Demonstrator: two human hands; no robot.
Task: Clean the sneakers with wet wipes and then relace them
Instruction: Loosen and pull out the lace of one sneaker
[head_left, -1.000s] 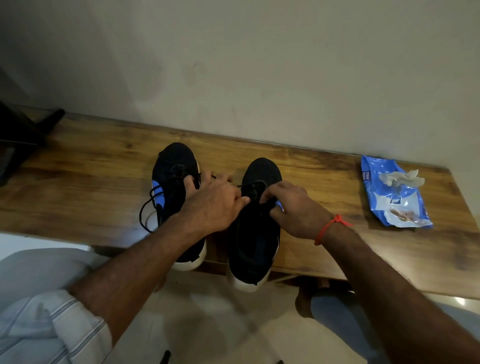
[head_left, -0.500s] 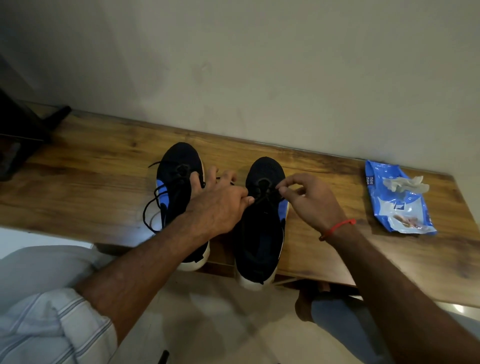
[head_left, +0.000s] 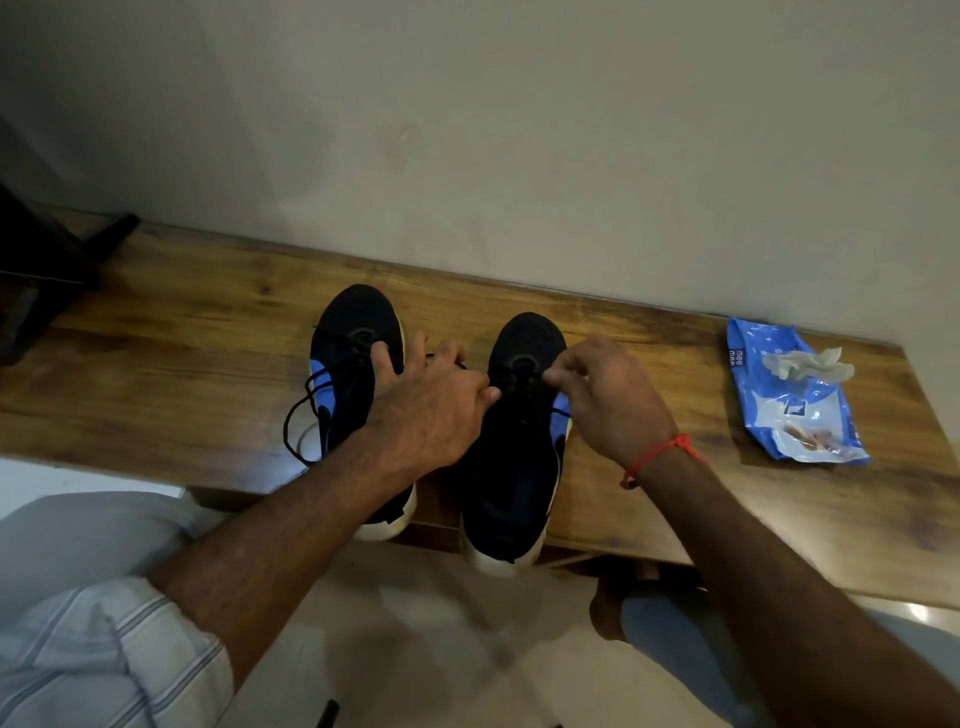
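Pinching the black lace (head_left: 524, 376) of the right-hand sneaker (head_left: 511, 441) from both sides: left hand (head_left: 434, 410) has thumb and fingers curled together on the lace at the shoe's left edge, right hand (head_left: 605, 400) has thumb and forefinger tips clamped on it near the top eyelets. Exactly how much lace sits inside the left fist cannot be told; it is too dark against the shoe.

Both sneakers black knit with blue side panels and white soles, standing side by side on the wooden bench (head_left: 156, 374), toes toward the wall (head_left: 519, 130), heels hanging just over the front edge. Left-hand sneaker (head_left: 353, 364) partly under the left forearm, its lace loose, looping out onto the bench at its left side (head_left: 298, 426).

Red thread bracelet (head_left: 657, 457) on the right wrist. Striped rolled sleeve (head_left: 104, 654) on the left arm, bottom left.

Blue wet wipes pack (head_left: 795, 410) lies flat at the bench's right end, well apart from the shoes, one white wipe (head_left: 808, 364) sticking out of its top. Dark object (head_left: 36, 270) at far left of the bench, not identifiable. Pale tiled floor (head_left: 441, 649) below, a bare foot (head_left: 608, 613) visible under the bench edge.
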